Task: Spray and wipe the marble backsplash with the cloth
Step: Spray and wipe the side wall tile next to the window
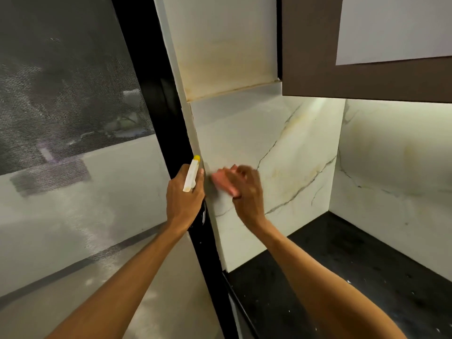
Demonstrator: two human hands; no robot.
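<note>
The left hand (184, 199) curls around a white spray bottle (191, 176), its yellow tip pointing up, just beside the black window frame (171, 118). The right hand (247, 192), blurred, grips a pink cloth (221, 179) and presses it against the marble backsplash (281, 148) near its left edge, above the dark tabletop (342, 277) and below a brown cabinet (310, 57).

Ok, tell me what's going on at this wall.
A person is cleaning the marble backsplash above a black countertop. The right hand holds a pink cloth against the marble near its left edge, blurred as if mid-wipe. The left hand has its grip round a white spray bottle with a yellow tip, beside the black window frame.
</note>
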